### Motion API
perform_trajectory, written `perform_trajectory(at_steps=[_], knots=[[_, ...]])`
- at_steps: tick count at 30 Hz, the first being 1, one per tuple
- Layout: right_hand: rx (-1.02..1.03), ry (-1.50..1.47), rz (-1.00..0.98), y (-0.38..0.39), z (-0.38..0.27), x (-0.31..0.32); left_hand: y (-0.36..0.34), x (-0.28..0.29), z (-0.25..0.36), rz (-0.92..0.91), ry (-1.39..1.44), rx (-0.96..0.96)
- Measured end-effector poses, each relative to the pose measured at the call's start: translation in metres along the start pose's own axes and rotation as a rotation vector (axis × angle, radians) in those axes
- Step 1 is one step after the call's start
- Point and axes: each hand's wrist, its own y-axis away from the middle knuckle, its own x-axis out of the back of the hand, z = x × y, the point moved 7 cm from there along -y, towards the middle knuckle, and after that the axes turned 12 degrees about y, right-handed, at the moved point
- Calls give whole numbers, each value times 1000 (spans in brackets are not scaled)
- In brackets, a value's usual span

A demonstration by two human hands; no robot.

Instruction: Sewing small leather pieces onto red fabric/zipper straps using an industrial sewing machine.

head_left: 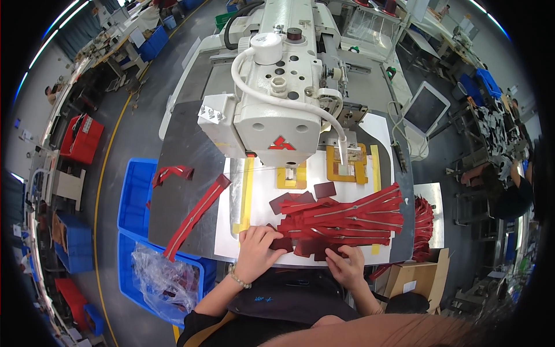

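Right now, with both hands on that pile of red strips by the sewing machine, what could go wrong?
The loose red strip hangs over the table's left edge and might slide into the blue bin. The heaped red strips reach the right edge and could spill. The left hand and right hand work near the sewing machine.

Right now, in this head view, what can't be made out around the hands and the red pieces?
- Left hand: its grip on the dark red patch; fingers cover it.
- Right hand: fingertips buried under the red strip pile.
- Needle area: hidden behind the sewing machine head.
- Strips in the cardboard box: cut off by the table edge.
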Motion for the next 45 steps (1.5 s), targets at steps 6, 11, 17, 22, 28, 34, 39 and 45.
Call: perform_trajectory(at_steps=[6, 11, 17, 22, 28, 34, 39, 45], knots=[[-801, -1345, -502, 6, -12, -40, 13, 10, 44, -11, 273, -522], [-849, -1534, -615, -10, -24, -58, 24, -4, 72, -134, 124, -828], [-602, -1184, -479, -29, -19, -39, 2, -2, 54, -117, 375, -463], [-304, -725, -195, -53, -16, -17, -5, -12, 37, 10, 589, -137], [-323, -675, -29, -48, -10, -23, -11, -29, 13, 97, 886, 78], [-644, -1569, -219, -50, -14, -51, -23, -24, 11, 175, 1122, 41], [-726, -1494, -128, -47, -14, -52, -25, -29, 8, 183, 1137, 53], [-763, -1393, -92, -51, -13, -49, -23, -35, 1, 265, 1174, 122]])
